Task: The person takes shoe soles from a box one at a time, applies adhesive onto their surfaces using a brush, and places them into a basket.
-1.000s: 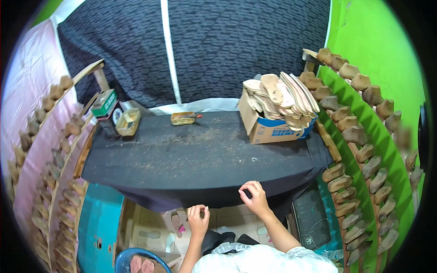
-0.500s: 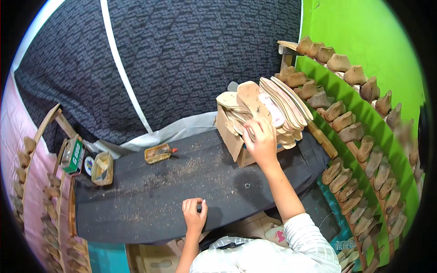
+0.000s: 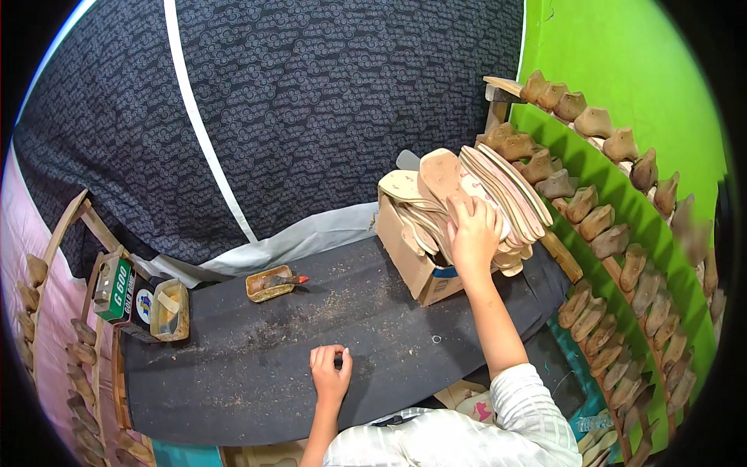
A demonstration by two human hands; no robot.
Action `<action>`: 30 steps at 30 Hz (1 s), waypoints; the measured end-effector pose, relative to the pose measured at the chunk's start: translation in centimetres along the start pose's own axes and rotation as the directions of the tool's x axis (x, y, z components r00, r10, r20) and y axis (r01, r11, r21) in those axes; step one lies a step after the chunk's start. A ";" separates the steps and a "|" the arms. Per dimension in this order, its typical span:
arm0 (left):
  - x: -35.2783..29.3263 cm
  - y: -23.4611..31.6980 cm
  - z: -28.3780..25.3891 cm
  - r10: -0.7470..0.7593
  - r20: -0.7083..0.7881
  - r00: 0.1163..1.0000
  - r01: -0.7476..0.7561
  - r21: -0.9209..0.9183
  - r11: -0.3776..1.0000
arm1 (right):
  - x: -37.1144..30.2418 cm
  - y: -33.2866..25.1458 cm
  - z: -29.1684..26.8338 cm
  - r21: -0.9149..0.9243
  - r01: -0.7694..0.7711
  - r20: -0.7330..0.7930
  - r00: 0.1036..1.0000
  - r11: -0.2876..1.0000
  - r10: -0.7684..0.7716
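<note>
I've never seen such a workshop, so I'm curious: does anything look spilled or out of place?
Pale crumbs lie scattered across the black cloth-covered table, looking unswept. Flat beige sole-shaped pieces jut unevenly above the brown cardboard box, which looks overfilled.

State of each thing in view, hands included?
Right hand: at the insoles, grip unclear
Left hand: fingers curled, nothing visibly held
Insoles: bunched, sticking up above the box
Cardboard box: open-topped, crammed
Small tray: open, red-tipped object inside
Yellowish tub: open-topped
Dark cloth: strewn with crumbs
</note>
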State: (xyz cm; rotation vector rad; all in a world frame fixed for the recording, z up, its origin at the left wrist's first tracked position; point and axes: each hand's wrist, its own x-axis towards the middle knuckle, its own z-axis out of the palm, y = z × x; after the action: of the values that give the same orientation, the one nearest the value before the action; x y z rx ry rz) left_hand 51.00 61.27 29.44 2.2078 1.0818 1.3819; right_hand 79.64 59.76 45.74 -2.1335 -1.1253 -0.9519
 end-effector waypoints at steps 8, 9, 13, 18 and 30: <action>-0.7 1.9 -0.6 -0.031 -0.029 0.999 0.032 0.009 0.999 | -2.0 -2.5 -2.6 0.346 0.216 -0.224 0.964 0.913 -0.143; -0.7 2.3 -0.7 -0.030 -0.032 0.999 0.030 0.012 0.999 | -2.8 -2.9 -2.8 0.393 0.251 -0.215 0.960 0.885 -0.177; -0.9 4.6 -1.3 -0.158 -0.082 0.984 0.152 -0.081 0.985 | -6.9 -3.7 -3.6 0.612 0.286 -0.131 0.956 0.737 -0.263; -1.8 5.9 -1.7 -0.332 0.129 0.934 0.314 -0.741 0.594 | -12.8 -5.4 -3.9 0.828 0.267 -0.060 0.917 0.493 -0.395; -3.2 4.7 -5.9 -0.716 0.024 0.698 0.301 -0.917 0.262 | -19.2 -10.7 -4.6 0.985 -0.075 0.159 0.747 0.157 -0.646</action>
State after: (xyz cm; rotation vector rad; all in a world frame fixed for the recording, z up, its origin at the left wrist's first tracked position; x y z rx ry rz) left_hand 47.07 55.06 33.14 0.6674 0.7718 1.5510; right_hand 61.30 52.77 34.81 -0.9921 -1.8291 0.4521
